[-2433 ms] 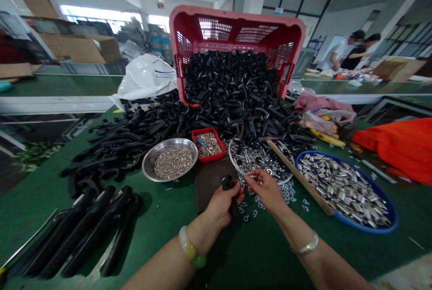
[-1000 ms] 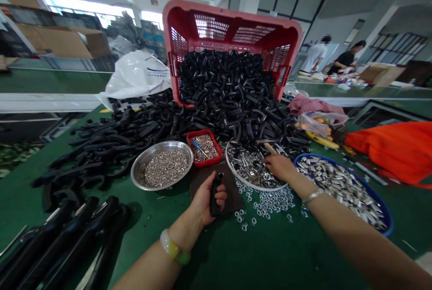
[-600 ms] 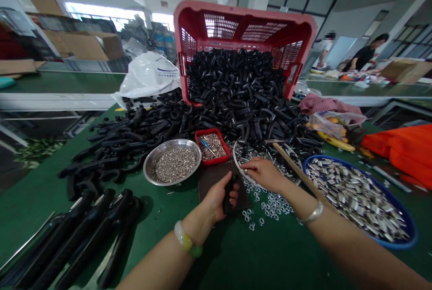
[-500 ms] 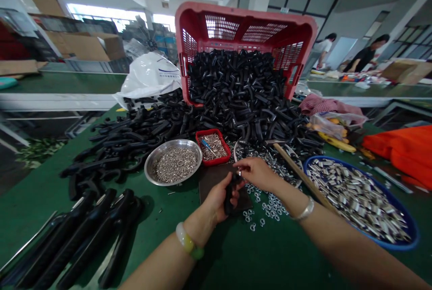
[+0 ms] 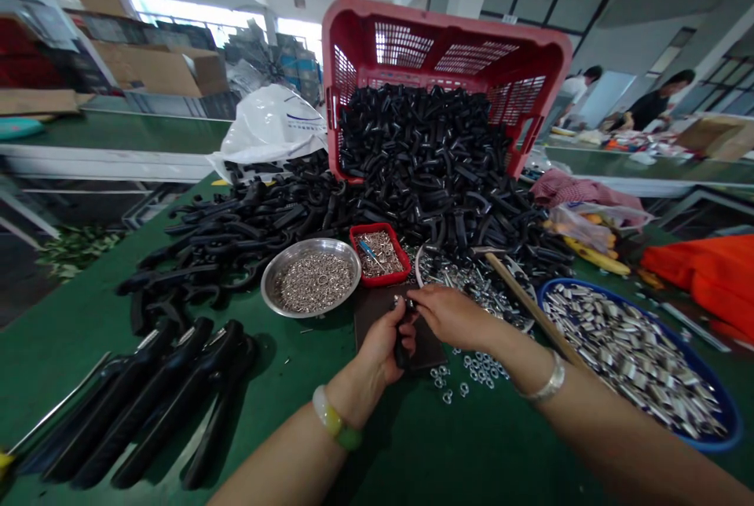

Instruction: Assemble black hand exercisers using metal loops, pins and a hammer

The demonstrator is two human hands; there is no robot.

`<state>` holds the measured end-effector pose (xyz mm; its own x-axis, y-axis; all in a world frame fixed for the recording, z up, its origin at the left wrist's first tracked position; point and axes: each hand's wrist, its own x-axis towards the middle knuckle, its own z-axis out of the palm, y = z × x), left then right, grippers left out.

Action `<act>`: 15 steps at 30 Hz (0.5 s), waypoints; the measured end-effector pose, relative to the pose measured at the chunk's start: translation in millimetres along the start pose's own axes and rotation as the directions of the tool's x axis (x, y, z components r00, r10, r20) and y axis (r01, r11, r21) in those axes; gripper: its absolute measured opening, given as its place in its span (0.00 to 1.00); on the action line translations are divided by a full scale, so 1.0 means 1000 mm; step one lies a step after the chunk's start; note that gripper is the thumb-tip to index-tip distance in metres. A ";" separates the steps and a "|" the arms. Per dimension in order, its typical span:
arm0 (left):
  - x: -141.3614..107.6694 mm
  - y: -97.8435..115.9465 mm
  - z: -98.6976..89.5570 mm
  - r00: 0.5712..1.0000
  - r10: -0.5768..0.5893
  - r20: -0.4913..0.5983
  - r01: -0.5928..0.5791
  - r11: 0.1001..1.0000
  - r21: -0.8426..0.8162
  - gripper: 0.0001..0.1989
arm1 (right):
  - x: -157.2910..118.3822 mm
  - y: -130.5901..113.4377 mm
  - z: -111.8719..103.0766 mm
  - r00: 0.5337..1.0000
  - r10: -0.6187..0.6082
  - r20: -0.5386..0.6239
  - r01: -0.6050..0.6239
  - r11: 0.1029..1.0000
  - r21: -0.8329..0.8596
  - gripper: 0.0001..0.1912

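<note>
My left hand [image 5: 377, 345] is wrapped around a black plastic handle [image 5: 402, 353], held tilted above a dark flat pad [image 5: 367, 316]. The fingers of my right hand [image 5: 451, 316] are pinched together at the handle's upper end. Small shiny metal shows between the two hands there, but the fingertips hide its shape. Just right of the pad lie several loose metal nuts [image 5: 483, 368]. Beyond my hands stand a red tray [image 5: 385, 281] of small metal pins with a blue-handled tool in it, and a steel bowl [image 5: 269, 287] full of small metal pieces.
A red crate [image 5: 448, 19] tipped toward me spills black plastic parts [image 5: 412, 137] over the table. Right of me are a hammer [image 5: 530, 302] and a blue basin [image 5: 727, 443] of metal sleeves. Long black tubular parts [image 5: 170, 404] lie at left. Two people work far behind.
My right fingers have come down closer to the left thumb at the handle's upper end. The whole view has shifted slightly, moving the scene rightward.
</note>
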<state>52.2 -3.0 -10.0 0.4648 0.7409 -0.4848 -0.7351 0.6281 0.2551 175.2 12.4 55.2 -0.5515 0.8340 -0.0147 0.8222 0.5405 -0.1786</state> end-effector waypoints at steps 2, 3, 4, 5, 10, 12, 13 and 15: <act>-0.002 0.000 0.000 1.000 -0.016 0.007 0.016 1.000 -0.008 0.10 | -0.006 -0.004 0.008 0.999 0.004 -0.049 -0.006 1.000 -0.022 0.18; -0.002 0.000 0.000 1.000 -0.021 0.016 0.021 1.000 -0.009 0.09 | -0.008 -0.004 0.013 0.997 0.017 -0.071 -0.019 0.999 -0.035 0.19; -0.003 -0.001 0.000 1.000 -0.019 0.024 0.019 1.000 -0.005 0.09 | -0.009 -0.004 0.017 0.995 0.029 -0.092 -0.033 0.998 -0.045 0.19; -0.003 -0.001 0.000 1.000 -0.009 0.029 0.009 1.000 0.004 0.08 | -0.009 -0.003 0.019 0.993 0.037 -0.112 -0.042 0.998 -0.046 0.19; -0.002 0.000 -0.001 0.997 0.077 0.005 -0.077 0.995 0.057 0.09 | 0.000 0.041 0.012 0.998 0.012 -0.064 -0.012 1.000 -0.002 0.17; -0.002 0.003 -0.002 0.999 0.044 0.002 -0.044 0.999 0.029 0.09 | 0.005 0.071 0.004 0.972 0.227 -0.065 -0.234 0.965 -0.119 0.17; -0.001 0.004 -0.002 1.000 0.021 0.004 -0.021 1.000 0.012 0.09 | 0.008 0.086 0.001 0.950 0.302 -0.083 -0.312 0.936 -0.165 0.17; -0.001 0.007 -0.003 1.000 -0.007 0.016 0.007 1.000 -0.003 0.09 | 0.014 0.108 -0.001 0.926 0.367 -0.088 -0.377 0.900 -0.218 0.17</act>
<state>45.1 -0.5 -10.4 0.4775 0.7402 -0.4734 -0.7334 0.6325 0.2492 256.4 82.7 37.1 -0.1968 0.9804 0.0077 0.9788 0.1960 0.0590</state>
